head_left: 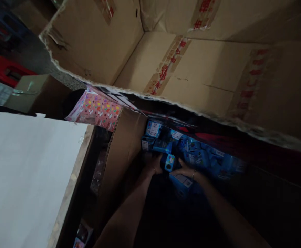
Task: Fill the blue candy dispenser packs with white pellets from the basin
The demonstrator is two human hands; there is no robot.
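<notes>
Both my arms reach down into a deep cardboard box [126, 137] that holds several small blue packages. A small blue carton [169, 163] with a bright printed end stands between my hands. My left hand [155, 164] is at its left side, its fingers lost in shadow. To its right is my right hand [188, 170], with thumb and fingers spread apart, just above a larger blue box [182, 183] with a white label. Whether either hand grips the small carton, I cannot tell. Other blue boxes [153, 129] lie against the far wall.
A large opened carton [140, 65] with red-printed tape rises beyond the box. At left is a white-topped table [29, 172] with a wooden edge. Pink patterned packaging [99, 109], a smaller carton [34, 91] and a red stool [4, 70] stand behind it.
</notes>
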